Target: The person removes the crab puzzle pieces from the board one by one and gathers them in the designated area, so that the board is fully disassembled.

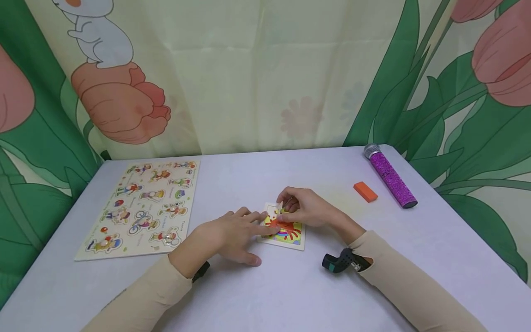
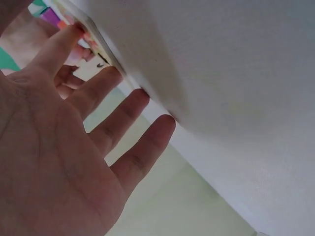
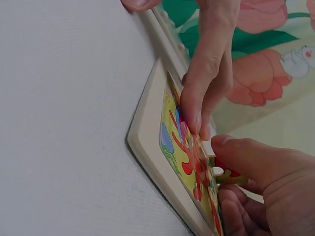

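A small jigsaw puzzle (image 1: 297, 246) with a pale frame and a bright red, yellow and blue picture lies on the table between both hands. My left hand (image 1: 226, 234) has its fingers spread fairly straight, and its fingertips press on the puzzle's left side and picture. At the far side, my right hand (image 1: 309, 207) pinches a puzzle piece (image 3: 231, 176) between thumb and fingers. In the right wrist view this piece is tilted up from the picture. The fingers partly cover the puzzle's far left part.
A large peg puzzle board (image 1: 159, 212) with cartoon figures lies to the left. On the right are an orange block (image 1: 365, 192) and a glittery purple microphone (image 1: 392, 179). A patterned curtain (image 1: 257, 92) hangs behind the white table (image 1: 265, 295).
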Available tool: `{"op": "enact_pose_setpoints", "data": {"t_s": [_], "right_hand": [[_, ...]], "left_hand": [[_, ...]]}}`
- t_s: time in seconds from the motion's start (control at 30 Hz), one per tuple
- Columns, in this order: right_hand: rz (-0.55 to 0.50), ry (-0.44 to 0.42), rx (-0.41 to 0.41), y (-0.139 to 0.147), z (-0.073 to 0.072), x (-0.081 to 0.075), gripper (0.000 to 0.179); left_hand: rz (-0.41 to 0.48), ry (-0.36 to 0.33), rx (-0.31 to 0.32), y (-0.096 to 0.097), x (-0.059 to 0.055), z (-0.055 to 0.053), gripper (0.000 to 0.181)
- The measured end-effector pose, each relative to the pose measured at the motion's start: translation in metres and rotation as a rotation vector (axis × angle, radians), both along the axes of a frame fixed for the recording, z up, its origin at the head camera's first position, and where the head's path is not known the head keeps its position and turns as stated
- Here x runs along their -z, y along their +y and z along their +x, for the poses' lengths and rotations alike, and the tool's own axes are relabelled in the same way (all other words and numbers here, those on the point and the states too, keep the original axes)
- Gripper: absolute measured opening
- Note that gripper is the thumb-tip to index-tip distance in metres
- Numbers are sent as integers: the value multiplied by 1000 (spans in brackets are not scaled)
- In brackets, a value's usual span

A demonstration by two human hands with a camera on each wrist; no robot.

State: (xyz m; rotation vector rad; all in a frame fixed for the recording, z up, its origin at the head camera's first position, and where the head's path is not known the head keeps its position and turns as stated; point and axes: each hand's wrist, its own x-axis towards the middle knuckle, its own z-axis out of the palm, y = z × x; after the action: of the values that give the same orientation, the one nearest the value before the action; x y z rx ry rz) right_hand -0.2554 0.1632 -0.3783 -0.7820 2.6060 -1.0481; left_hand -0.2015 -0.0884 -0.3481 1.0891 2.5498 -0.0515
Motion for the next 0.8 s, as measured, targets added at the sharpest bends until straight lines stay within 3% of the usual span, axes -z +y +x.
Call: {"op": "enact_pose_setpoints", "data": {"t_s": [0.33,0.8], "right_hand": [[-22,81,78,-7,8,3,42],[39,82,53,-7,8,3,38]], "left_hand": [[-13,-17,-10,0,-2,0,80],[-17,-8,-10,0,-1,-3,82]]}}
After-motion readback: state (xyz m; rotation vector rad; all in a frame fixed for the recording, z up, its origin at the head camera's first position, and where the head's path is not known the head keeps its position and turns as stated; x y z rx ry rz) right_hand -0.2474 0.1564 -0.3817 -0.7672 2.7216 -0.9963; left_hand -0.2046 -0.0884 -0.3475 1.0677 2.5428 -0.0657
